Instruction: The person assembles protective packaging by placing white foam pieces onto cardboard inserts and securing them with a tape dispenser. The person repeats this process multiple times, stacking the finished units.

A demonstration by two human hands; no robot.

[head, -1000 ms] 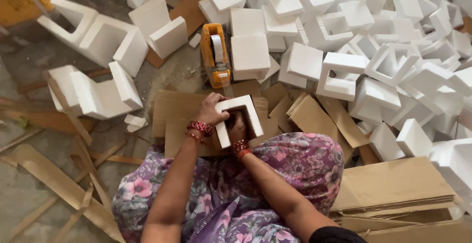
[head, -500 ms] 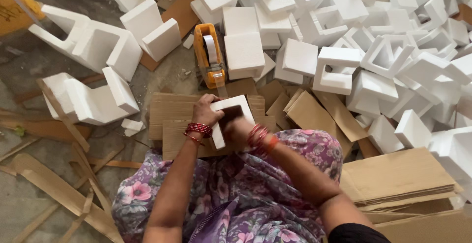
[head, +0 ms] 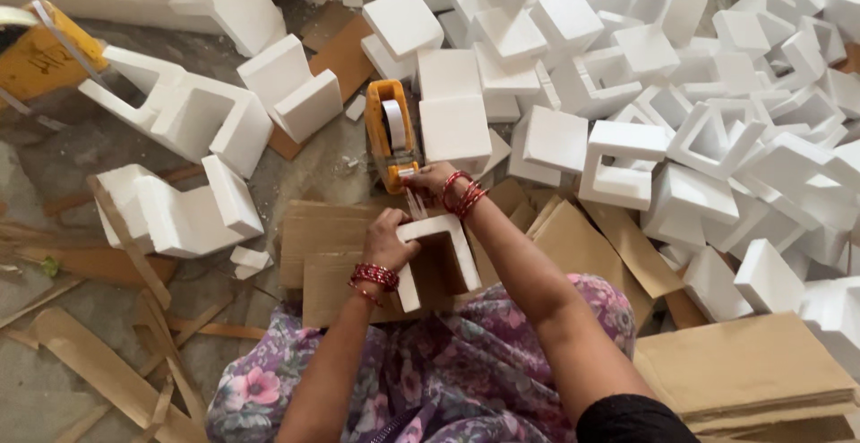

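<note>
Nearest the camera, the person's lap, covered in purple floral fabric (head: 430,389), fills the lower middle. Just beyond it lies a flat cardboard sheet (head: 327,246) on the floor, which serves as the work surface.

The left hand (head: 387,241) is closed around the left edge of a white U-shaped foam bracket (head: 439,259), holding it upright on the cardboard, open side toward the near edge. The bracket has one cross-piece at its far side and two legs running toward the person; it is clean white, square-edged, and shows no applied tape that can be made out.

The right hand (head: 432,179) reaches just beyond the bracket to the orange tape dispenser (head: 391,134), which stands on the floor touching the far edge of the cardboard. The fingers are curled at the dispenser's near end, where a short strip of clear tape appears to hang; whether they grip the tape or the dispenser body cannot be told.

Judged state of work: the bracket is positioned and steadied, tape is being fetched, and taping of this piece is not yet done.

Farther out and to the right, a large heap of similar white foam pieces (head: 681,76) covers the floor. To the far left stand larger foam blocks (head: 193,116). Cardboard offcuts (head: 743,371) lie near right.
</note>
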